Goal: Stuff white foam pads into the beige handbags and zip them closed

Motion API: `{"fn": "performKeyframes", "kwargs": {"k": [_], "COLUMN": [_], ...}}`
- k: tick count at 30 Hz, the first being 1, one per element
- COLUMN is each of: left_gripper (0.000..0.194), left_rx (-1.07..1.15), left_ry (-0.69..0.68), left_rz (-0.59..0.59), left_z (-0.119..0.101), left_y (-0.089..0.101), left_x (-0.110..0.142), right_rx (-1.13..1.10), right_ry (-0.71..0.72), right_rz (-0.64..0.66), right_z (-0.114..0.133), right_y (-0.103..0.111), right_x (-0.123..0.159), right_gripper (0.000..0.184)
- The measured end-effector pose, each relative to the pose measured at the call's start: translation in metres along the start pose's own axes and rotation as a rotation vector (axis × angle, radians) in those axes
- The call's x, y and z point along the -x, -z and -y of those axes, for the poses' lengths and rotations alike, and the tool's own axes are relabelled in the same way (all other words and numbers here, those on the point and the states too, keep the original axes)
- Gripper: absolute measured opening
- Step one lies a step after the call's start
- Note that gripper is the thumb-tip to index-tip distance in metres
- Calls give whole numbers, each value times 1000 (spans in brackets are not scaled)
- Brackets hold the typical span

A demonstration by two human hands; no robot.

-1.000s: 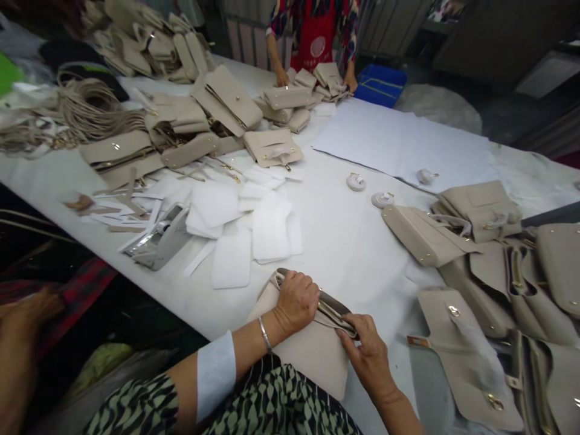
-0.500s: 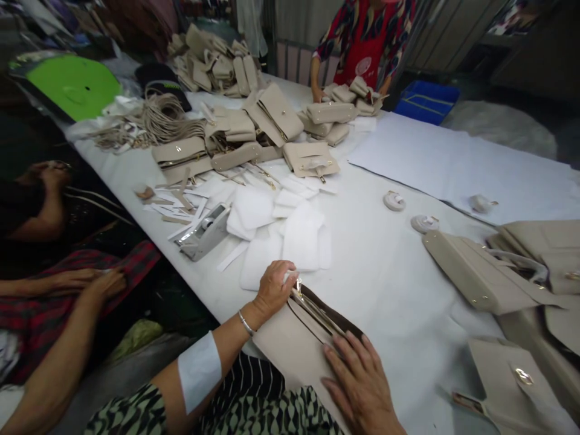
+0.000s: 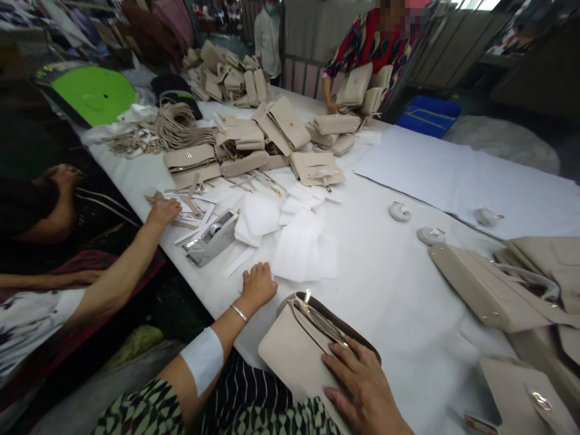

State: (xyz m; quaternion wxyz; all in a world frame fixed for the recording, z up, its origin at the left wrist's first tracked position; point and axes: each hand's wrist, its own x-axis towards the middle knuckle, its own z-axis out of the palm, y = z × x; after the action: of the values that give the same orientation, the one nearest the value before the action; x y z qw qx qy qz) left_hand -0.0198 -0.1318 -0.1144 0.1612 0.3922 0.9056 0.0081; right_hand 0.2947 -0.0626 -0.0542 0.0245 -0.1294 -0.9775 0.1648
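Observation:
A beige handbag (image 3: 294,344) lies tilted at the table's near edge, its dark-lined mouth open and a gold zip pull (image 3: 307,297) standing up at one end. My right hand (image 3: 357,386) rests on the bag with its fingers spread, the fingertips at the zipped opening. Beyond the bag's left end, my left hand (image 3: 259,284) has its fingers curled together at the edge of a white foam sheet (image 3: 303,251). Its fingertips are partly hidden there. More white sheets lie in a loose pile behind it.
A tape dispenser (image 3: 211,238) stands left of the sheets. Beige bags (image 3: 283,127) and coiled straps (image 3: 181,127) are heaped farther back; more bags (image 3: 480,287) lie right. A co-worker's hand (image 3: 164,211) reaches onto the table from the left; another person (image 3: 357,54) handles bags opposite.
My left hand has left the bag's zip end and moved left to the foam sheets. My right hand stays on the bag. A co-worker's arm has reached onto the table.

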Motion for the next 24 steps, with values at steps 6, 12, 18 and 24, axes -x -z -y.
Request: {"fn": "performKeyframes", "kwargs": {"k": [6,12,18,24], "left_gripper": [42,36,30,19], "left_rx": [-23,817,1403,1557], "left_ry": [40,-48,-238,-24], "left_rz": [-137,-322,252,314], "left_z": [36,38,-22,-73], "left_y": [54,90,99,81], "left_x": [17,39,70,83], "right_rx": [-358,-450,-745,-351], "right_ry": [-170,-185,-293,-110], "right_rz": [-81,-289,-454,-304], "right_z": [-10,1,-5,5], "right_y": [31,40,63,75], "right_x": [-33,-76,-106,-90], "right_gripper": [26,32,67,30]}}
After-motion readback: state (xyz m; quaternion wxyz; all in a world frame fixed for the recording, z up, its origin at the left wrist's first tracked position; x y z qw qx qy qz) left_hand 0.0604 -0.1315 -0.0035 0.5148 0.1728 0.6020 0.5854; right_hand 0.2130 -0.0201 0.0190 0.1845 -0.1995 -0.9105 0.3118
